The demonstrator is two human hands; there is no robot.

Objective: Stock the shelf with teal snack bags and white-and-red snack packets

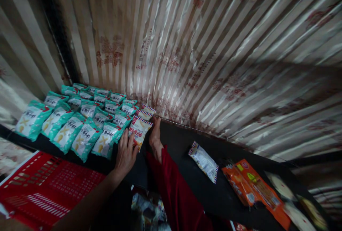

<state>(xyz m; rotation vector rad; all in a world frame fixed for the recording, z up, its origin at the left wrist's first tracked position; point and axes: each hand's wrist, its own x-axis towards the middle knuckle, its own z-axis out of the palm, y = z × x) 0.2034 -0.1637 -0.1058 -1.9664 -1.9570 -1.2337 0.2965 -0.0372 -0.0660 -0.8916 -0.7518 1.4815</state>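
My left hand [126,153] rests its outstretched fingers against the lower left of a white and red snack bag [140,127] with a striped top edge. Beside the right edge of that bag is my right hand [155,135], held out flat with its fingers partly hidden behind the bags. Two similar striped-edge bags [145,114] stand behind the front one, close to the wall. To the left, several rows of teal snack bags [86,137] lean back on the black shelf [173,143], next to my left hand.
A red plastic basket [53,184] sits below the shelf at left. One striped-edge bag [204,160] lies alone at right, near orange snack packets [253,184] and pale round packs [296,213]. More packets [149,209] are below. Pleated printed sheeting [171,45] lines the back.
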